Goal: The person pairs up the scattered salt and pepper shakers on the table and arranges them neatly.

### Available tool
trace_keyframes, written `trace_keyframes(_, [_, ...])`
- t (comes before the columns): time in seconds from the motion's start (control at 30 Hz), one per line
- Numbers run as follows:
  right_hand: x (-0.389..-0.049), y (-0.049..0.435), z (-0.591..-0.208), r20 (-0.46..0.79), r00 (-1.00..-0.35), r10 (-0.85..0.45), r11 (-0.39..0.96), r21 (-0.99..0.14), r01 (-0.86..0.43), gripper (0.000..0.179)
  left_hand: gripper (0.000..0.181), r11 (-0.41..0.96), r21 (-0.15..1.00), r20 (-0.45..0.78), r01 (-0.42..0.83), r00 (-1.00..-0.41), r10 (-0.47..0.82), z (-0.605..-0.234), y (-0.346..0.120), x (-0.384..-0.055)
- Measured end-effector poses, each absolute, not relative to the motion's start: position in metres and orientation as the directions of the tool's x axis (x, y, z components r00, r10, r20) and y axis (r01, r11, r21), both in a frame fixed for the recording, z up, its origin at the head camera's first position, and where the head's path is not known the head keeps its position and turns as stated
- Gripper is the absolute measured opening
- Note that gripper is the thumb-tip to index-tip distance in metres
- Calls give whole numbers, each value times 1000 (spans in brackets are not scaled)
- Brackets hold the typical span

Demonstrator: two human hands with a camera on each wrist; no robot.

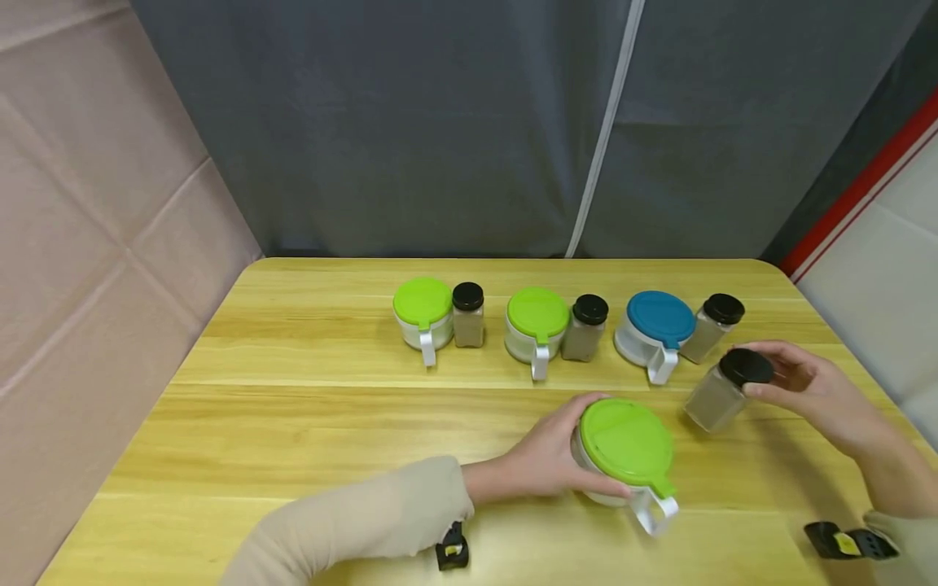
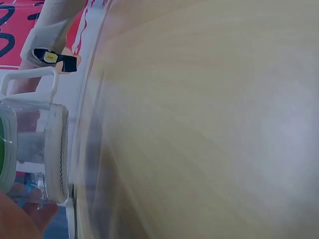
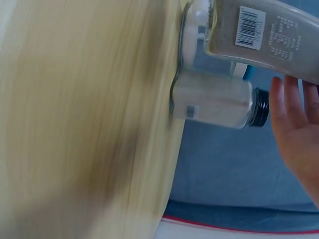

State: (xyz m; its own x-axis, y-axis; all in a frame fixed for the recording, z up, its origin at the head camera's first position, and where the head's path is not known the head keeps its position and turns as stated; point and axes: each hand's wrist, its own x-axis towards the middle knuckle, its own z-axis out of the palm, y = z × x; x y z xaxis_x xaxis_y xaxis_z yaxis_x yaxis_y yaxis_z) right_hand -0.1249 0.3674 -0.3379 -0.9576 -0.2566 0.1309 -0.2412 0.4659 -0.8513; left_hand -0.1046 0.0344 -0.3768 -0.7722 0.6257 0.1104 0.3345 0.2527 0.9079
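Observation:
My left hand (image 1: 538,457) grips a clear seasoning pot with a green lid (image 1: 626,442) and a white handle, near the front of the table. In the left wrist view the pot (image 2: 32,132) shows at the left edge, its base seemingly just off the tabletop. To the right, my right hand (image 1: 817,399) holds a square spice jar (image 1: 714,400) by its black cap, thumb on the near side. The right wrist view shows this jar (image 3: 269,37) raised and tilted, brownish powder inside and a barcode on its side.
Along the back stand two green-lidded pots (image 1: 422,303) (image 1: 537,313), a blue-lidded pot (image 1: 661,319) and three black-capped jars (image 1: 469,317) (image 1: 584,330) (image 1: 709,330), paired side by side. A grey curtain (image 1: 410,130) hangs behind the wooden table (image 1: 293,423).

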Motion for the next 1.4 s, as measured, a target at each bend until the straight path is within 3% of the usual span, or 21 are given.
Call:
trace_keyframes(0.2, [-122, 359, -335, 182, -947, -266, 394, -875, -279, 46, 91, 206, 906, 142, 369, -725, 674, -374, 12, -113])
trace_keyframes(0.43, [-120, 346, -333, 246, -938, -245, 153, -945, -288, 43, 90, 149, 899, 190, 412, -674, 714, -371, -15, -121])
trace_keyframes(0.73, [-116, 328, -331, 312, -928, -204, 56, -942, -330, 47, 89, 163, 926, 131, 339, -697, 705, -358, -48, -127])
trace_keyframes(1.13, [-108, 295, -329, 327, -926, -188, 180, -915, -360, 45, 94, 215, 920, 96, 328, -720, 688, -361, -93, -136])
trace_keyframes(1.4, [-102, 274, -331, 321, -933, -164, 347, -867, -359, 41, 95, 216, 900, 114, 378, -685, 720, -360, -123, -139])
